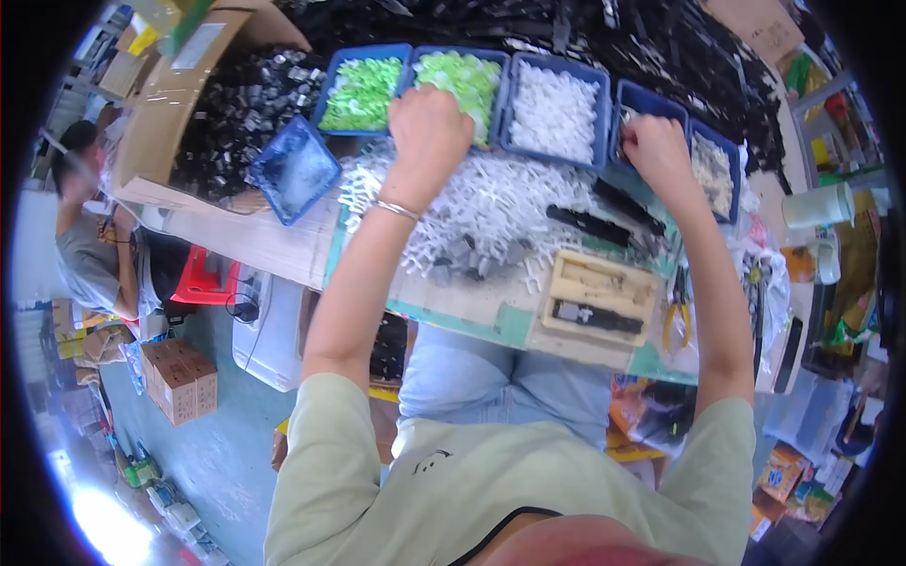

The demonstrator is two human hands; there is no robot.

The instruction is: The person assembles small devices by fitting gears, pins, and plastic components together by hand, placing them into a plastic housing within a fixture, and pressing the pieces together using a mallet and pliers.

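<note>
My left hand (429,127) is closed, knuckles up, over the near edge of a blue bin of light green plastic pieces (462,75). Whatever its fingertips hold is hidden. My right hand (658,151) reaches into a blue bin (651,97), its fingers pinched together at the left side; I cannot make out what is between them. A heap of white branched plastic parts (481,212) lies on the table between my forearms. Nearer me, a cream-coloured fixture (601,294) has a black part (596,317) in its front slot.
Bins of green pieces (360,92), white pieces (554,108) and beige pieces (710,174) line the back. A tilted blue bin (295,172) leans by a carton (151,141) of black parts. Yellow-handled pliers (677,321) lie right of the fixture. Another person (90,245) sits at left.
</note>
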